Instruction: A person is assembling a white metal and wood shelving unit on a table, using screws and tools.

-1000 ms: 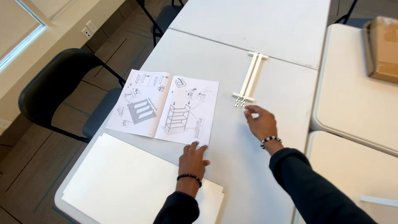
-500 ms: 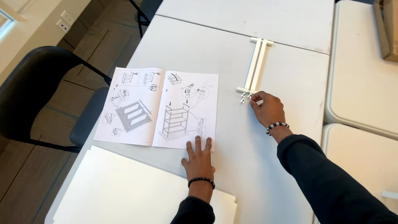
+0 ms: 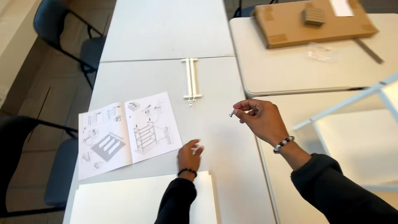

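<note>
A person's right hand (image 3: 262,120) pinches a small metal screw (image 3: 231,113) between thumb and fingertips, raised above the grey table (image 3: 224,141), near two white rails (image 3: 191,79) with loose hardware at their near end. The left hand (image 3: 189,155), empty and loosely curled, rests beside the open assembly booklet (image 3: 124,135). A firm pinch near the head likely keeps the screw from slipping.
</note>
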